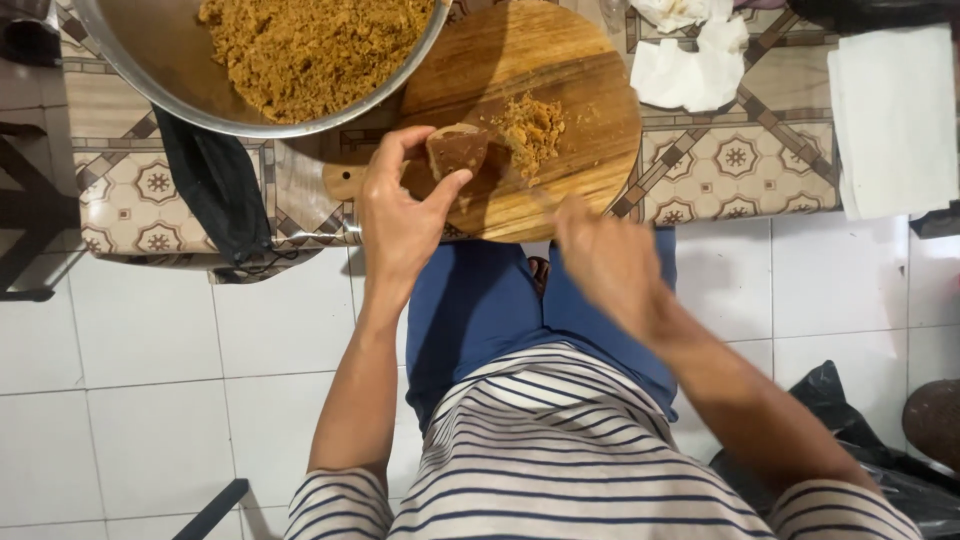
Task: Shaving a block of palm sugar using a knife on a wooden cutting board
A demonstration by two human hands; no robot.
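Observation:
My left hand (405, 205) grips a brown block (458, 150) of hard sugar and holds it on a round wooden cutting board (560, 60). A small heap of golden-brown shavings (532, 128) lies on the board just right of the block. My right hand (605, 260) is blurred at the board's near edge. Its fingers look curled, and whether it holds anything cannot be told. A large metal bowl (150, 60) at the upper left is filled with the same brown crumbled shavings (310, 50).
The board and bowl rest on a table with a patterned cloth (735, 160). Crumpled white tissue (690, 55) and a white folded cloth (890, 120) lie at the right. A black cloth (215, 190) hangs off the table edge. A black bag (850, 430) sits on the tiled floor.

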